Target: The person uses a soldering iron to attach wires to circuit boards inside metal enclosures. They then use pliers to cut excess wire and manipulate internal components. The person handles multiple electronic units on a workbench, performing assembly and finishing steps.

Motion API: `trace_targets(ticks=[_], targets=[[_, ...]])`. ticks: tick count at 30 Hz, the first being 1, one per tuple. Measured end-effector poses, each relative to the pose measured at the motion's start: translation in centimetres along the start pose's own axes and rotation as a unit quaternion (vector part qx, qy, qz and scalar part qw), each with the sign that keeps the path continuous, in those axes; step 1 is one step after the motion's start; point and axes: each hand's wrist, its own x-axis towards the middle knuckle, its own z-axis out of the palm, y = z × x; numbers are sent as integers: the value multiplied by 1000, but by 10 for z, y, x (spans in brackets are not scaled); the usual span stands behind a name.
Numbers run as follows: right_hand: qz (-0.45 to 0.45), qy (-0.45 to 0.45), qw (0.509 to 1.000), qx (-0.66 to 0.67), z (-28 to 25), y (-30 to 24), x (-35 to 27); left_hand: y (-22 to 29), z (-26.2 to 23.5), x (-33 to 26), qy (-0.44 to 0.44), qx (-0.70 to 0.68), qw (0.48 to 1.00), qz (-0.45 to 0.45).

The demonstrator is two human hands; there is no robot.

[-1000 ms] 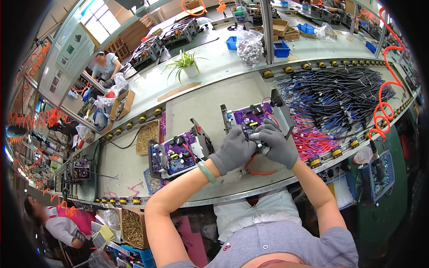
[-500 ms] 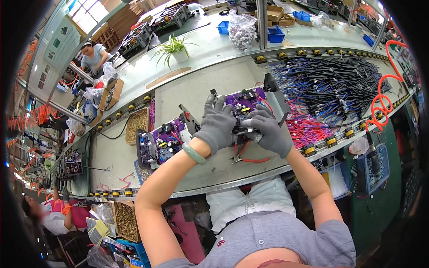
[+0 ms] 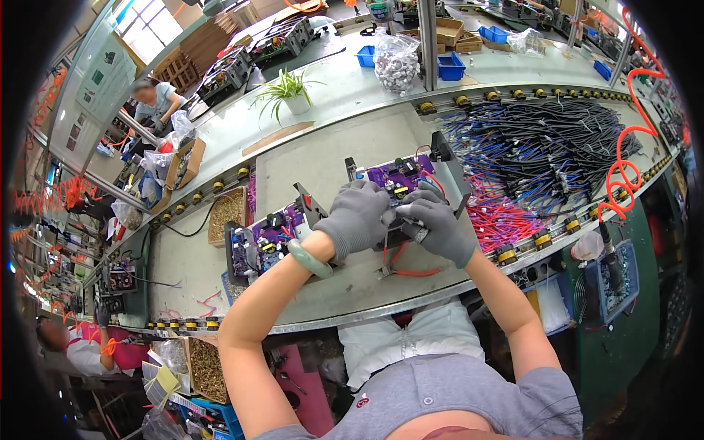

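A purple circuit board [image 3: 400, 174] sits in a black and grey metal housing [image 3: 453, 176] in front of me. At its near edge my two grey-gloved hands meet, fingertips almost touching. My left hand [image 3: 358, 218] is closed, its fingers bent and partly hidden behind its own back. My right hand [image 3: 434, 226] pinches at the same spot; what lies between the fingers is too small to make out. Just below them rest red-handled pliers [image 3: 412, 273]. A second purple board [image 3: 273, 233] in a similar housing stands left, beside my left wrist.
Piled cables [image 3: 550, 147] and red-pink wires [image 3: 499, 213] lie to the right, beside a coiled red air hose [image 3: 622, 158]. A box of small brass-coloured parts [image 3: 228, 216] stands left. Beyond the roller rail are a potted plant [image 3: 297, 103] and a bag of white parts [image 3: 397, 64].
My left hand has drawn back from the board's top toward its near edge, and its spread fingers have curled in. My right hand stays close to the same place.
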Motion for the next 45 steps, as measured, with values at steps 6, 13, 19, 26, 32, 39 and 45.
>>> trace_targets(ticks=[6,13,19,26,32,39,45], targets=[[-27,0,1000,-10,-2,3,-1,-11,12,8,137,-69,987,37],[-11,-3,1000,4,0,6,-4,-17,10,13,74,7,984,163],[-28,10,1000,-3,0,5,-3,-12,-9,2,28,4,986,162],[-12,11,1000,21,1,1,0,-42,23,3,136,-342,922,124],[3,29,999,19,4,4,-4,-25,13,4,153,-73,958,231],[-12,-2,1000,-12,-1,-2,3,-38,25,34,269,-173,947,14],[-70,-75,985,-138,4,-3,23,-41,37,63,274,-248,926,-73]])
